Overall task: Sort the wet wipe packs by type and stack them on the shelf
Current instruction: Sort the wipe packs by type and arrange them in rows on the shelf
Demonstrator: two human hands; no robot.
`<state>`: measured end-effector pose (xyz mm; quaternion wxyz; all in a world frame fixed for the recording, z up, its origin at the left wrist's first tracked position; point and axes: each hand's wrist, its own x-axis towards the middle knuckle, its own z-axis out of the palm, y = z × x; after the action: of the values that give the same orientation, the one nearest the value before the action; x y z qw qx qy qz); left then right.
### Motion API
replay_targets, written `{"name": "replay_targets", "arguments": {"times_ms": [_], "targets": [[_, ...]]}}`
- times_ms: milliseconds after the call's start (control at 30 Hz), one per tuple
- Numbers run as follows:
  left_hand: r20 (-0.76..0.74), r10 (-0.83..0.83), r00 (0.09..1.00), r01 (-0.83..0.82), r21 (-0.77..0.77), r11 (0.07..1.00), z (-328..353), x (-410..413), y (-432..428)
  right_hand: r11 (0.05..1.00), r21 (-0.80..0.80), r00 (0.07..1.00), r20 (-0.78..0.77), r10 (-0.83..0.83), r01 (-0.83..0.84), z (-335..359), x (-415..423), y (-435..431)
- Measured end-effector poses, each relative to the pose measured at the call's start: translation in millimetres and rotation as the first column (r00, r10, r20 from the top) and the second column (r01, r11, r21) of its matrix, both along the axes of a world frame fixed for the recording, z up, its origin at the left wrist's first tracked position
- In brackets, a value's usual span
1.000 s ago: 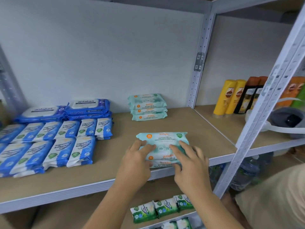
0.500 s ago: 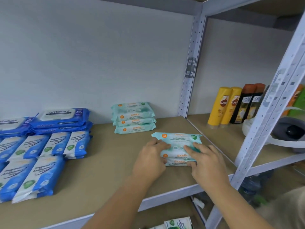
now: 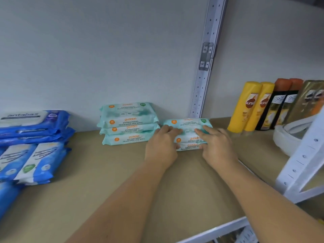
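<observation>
A person's left hand (image 3: 162,146) and right hand (image 3: 217,146) grasp a small pile of teal packs (image 3: 188,124) on a brown shelf (image 3: 87,190), just left of the foot of a perforated grey post (image 3: 204,67). Both hands lay their fingers over the top pack and curl their thumbs against the front edges, one hand at each end. The pile appears to rest on the board; how many packs it counts cannot be told behind the hands. Farther left of the post, against the white wall, sits a teal stack (image 3: 129,125) of three like packs, labels facing out; the grasped pile lies just beside it, slightly forward. Well left of the post, dark blue packs (image 3: 33,125) with white lids are piled by the wall, with blue-and-white packs (image 3: 29,162) lying in front of them. Right of the post, on the neighbouring bay, stand two yellow bottles (image 3: 245,107) and, beyond them, dark bottles (image 3: 280,106) with orange caps.
</observation>
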<state>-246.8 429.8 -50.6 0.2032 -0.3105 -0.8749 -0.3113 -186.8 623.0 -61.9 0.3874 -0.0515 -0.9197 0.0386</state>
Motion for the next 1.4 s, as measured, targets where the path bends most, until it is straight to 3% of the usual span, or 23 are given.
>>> {"name": "replay_targets", "arguments": {"times_ms": [133, 267, 400, 567, 867, 1133, 1267, 1400], "targets": [[-0.187, 0.173, 0.967, -0.202, -0.149, 0.968, 3, -10, 5, 1.000, 0.014, 0.998, -0.062, 0.012, -0.011, -5, -27, 6], [-0.256, 0.234, 0.938, -0.289, -0.204, 0.935, -1, -19, 7, 0.996, 0.002, 0.995, -0.024, -0.093, 0.093, -2, -42, -2], [-0.294, 0.350, 0.889, -0.411, -0.177, 0.894, -7, -26, 6, 0.988, 0.010, 0.988, 0.021, -0.156, 0.155, 2, -58, -13], [-0.288, 0.440, 0.851, -0.474, -0.058, 0.878, -6, -41, 1, 0.994, 0.002, 0.994, 0.024, -0.105, 0.105, -2, -75, -10], [-0.293, 0.443, 0.847, -0.471, -0.026, 0.882, -6, -49, 2, 0.998, -0.018, 0.995, 0.069, -0.066, 0.068, -1, -82, -6], [-0.289, 0.398, 0.871, -0.421, -0.021, 0.907, -3, -40, -4, 0.982, 0.059, 0.983, 0.040, -0.180, 0.178, 8, -54, -30], [-0.255, 0.325, 0.911, -0.337, -0.003, 0.942, 2, -20, -21, 0.992, 0.049, 0.991, -0.061, -0.115, 0.118, 6, -21, -50], [-0.175, 0.214, 0.961, -0.225, -0.041, 0.974, 7, 7, -57, 1.000, -0.015, 0.998, -0.060, 0.021, -0.022, 4, 20, -76]]}}
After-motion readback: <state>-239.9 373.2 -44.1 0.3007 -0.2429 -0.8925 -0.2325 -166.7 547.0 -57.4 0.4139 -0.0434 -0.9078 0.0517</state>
